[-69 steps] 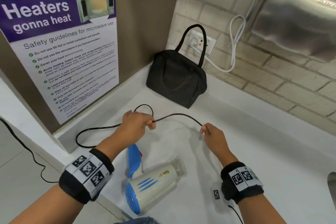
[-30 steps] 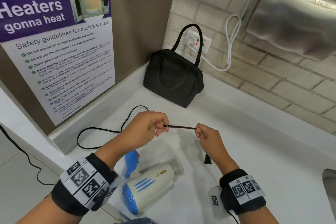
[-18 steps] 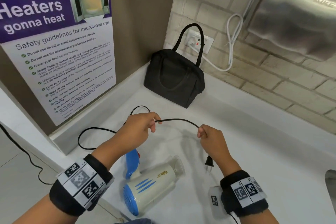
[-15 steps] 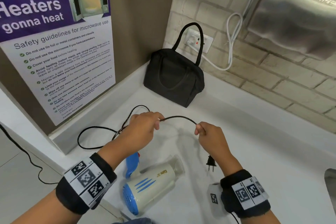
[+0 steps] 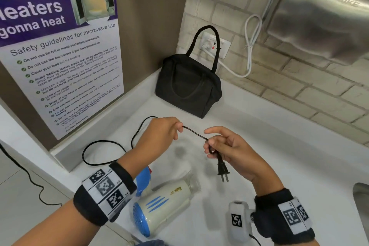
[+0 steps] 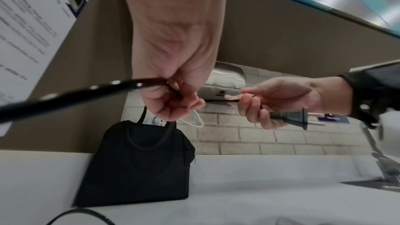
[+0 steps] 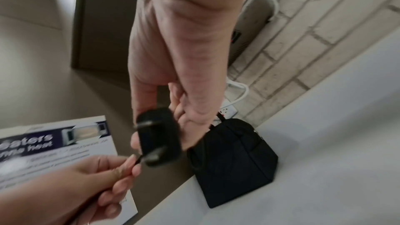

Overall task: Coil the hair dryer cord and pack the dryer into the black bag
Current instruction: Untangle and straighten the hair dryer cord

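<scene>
The left hand (image 5: 159, 134) is raised above the white surface (image 5: 269, 146), with its fingers curled together into a loose fist. Thumb and fingertips pinch the black cord (image 5: 194, 133) where it leaves the hand toward the right. Behind this hand the cord falls to the surface and lies there in a wide loop (image 5: 99, 152), to the left of the left wrist.

The right hand (image 5: 229, 150) is just beside the left one, a little lower and apart from it; only a short piece of cord stretches between them. Its thumb and lower fingers are closed on the cord just above the plug (image 5: 222, 170), while the index finger (image 5: 215, 131) is extended and touches nothing. The plug hangs under the palm, prongs pointing down (in the right wrist view it is blurred but clearly inside the fingers).

Both forearms reach forward and both wrists carry black bands with printed markers.

The hair dryer (image 5: 161, 205), cream with blue parts, lies on its side on the surface below and between the two wrists; neither hand touches it. The black bag (image 5: 187, 86) stands upright beyond the hands, in the corner against the brick wall (image 5: 299, 90), with one handle raised.
</scene>
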### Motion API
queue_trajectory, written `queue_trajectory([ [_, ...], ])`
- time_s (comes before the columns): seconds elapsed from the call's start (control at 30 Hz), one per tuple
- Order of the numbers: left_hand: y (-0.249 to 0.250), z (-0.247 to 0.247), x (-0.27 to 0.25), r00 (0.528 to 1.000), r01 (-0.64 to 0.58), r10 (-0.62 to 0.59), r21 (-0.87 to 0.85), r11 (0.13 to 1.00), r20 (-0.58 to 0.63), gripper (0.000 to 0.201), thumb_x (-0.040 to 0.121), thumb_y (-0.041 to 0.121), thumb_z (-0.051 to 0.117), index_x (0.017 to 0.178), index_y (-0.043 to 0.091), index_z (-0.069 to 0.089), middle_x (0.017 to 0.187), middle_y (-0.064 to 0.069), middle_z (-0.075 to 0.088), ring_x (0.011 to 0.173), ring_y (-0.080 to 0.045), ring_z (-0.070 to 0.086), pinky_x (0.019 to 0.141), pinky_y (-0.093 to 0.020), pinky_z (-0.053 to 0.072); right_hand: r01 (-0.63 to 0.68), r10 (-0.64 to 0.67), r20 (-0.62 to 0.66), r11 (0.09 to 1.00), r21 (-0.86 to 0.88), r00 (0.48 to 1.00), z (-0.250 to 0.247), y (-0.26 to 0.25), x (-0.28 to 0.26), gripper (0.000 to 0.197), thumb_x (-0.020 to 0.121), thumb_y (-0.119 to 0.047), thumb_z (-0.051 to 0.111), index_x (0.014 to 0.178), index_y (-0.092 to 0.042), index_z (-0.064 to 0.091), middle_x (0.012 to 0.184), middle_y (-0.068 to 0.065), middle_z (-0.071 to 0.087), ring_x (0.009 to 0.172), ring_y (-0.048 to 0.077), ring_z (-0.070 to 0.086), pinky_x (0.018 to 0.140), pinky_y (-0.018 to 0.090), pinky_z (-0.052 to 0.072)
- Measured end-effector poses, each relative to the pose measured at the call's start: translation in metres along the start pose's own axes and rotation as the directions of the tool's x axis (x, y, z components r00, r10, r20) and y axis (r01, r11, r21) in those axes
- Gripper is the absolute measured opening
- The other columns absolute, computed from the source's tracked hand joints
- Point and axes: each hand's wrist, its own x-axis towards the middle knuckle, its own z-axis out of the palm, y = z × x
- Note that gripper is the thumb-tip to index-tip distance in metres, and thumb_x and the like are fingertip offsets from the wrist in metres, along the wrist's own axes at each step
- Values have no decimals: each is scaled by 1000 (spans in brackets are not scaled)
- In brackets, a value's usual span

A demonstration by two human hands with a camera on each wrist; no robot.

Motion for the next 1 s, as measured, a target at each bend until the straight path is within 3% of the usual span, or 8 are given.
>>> queue_trajectory([
  [0.23, -18, -4, 5, 998, 29, -31, -45, 999, -62, 25, 97, 22, 42, 92, 13, 65, 80, -6, 69, 79, -21, 65, 82, -29, 51, 31, -16, -44, 929, 370, 999, -3, 9, -4, 37, 81, -5, 59, 118, -4, 60, 102, 13, 69, 104, 28, 65, 75, 22, 54],
  [0.37, -21, -2, 4, 1000, 8, -8, -19, 1000, 3, 28, 99, 23, 39, 101, 13, 65, 90, -5, 72, 79, -15, 61, 80, -24, 49, 21, -2, -51, 928, 372, 999, -3, 14, -3, 53, 68, -14, 74, 118, -4, 62, 107, 16, 70, 110, 32, 63, 81, 23, 54],
  [0.47, -16, 2, -1, 991, -118, 115, 39, 992, 68, 28, 98, 27, 41, 110, 17, 64, 99, 0, 69, 86, -11, 59, 78, -20, 45, 2, 19, -59, 938, 346, 998, -1, 17, -1, 61, 61, -18, 82, 117, -2, 63, 105, 16, 70, 108, 34, 64, 82, 24, 54],
  [0.57, -3, 12, -7, 968, -232, 226, 52, 971, 108, 27, 94, 36, 50, 110, 22, 66, 99, -1, 66, 88, -15, 59, 80, -30, 49, -11, 37, -78, 948, 318, 996, 4, 16, 0, 50, 65, -14, 77, 112, -2, 65, 103, 17, 71, 104, 33, 66, 80, 24, 55],
  [0.67, 6, 18, -10, 966, -233, 233, -16, 972, 110, 29, 90, 45, 52, 100, 24, 68, 87, 4, 67, 80, -15, 60, 74, -35, 51, -11, 44, -111, 959, 283, 993, 10, 14, 2, 38, 75, -8, 70, 109, 5, 63, 107, 23, 69, 103, 33, 67, 79, 24, 55],
  [0.8, 9, 21, -11, 979, -185, 194, -137, 973, 57, 21, 90, 36, 56, 87, 21, 70, 78, 9, 71, 76, -8, 63, 73, -27, 51, -11, 70, -179, 949, 314, 981, 13, 14, 1, 28, 76, -9, 68, 99, 6, 60, 98, 20, 72, 96, 31, 69, 75, 23, 56],
  [0.9, 13, 21, -12, 985, -150, 164, -199, 968, 60, 22, 92, 29, 55, 92, 15, 71, 80, 3, 74, 69, -6, 61, 68, -19, 46, -38, 94, -153, 942, 335, 984, 15, 12, -2, 16, 78, -13, 65, 91, -4, 60, 92, 15, 72, 92, 27, 70, 75, 25, 57],
  [1.0, 15, 20, -12, 988, -128, 143, -212, 969, 60, 23, 93, 28, 52, 99, 16, 71, 80, 1, 75, 64, -5, 59, 63, -17, 44, -73, 109, -78, 930, 360, 991, 18, 10, -4, 5, 88, -12, 58, 91, -8, 57, 100, 15, 70, 99, 29, 69, 72, 31, 57],
])
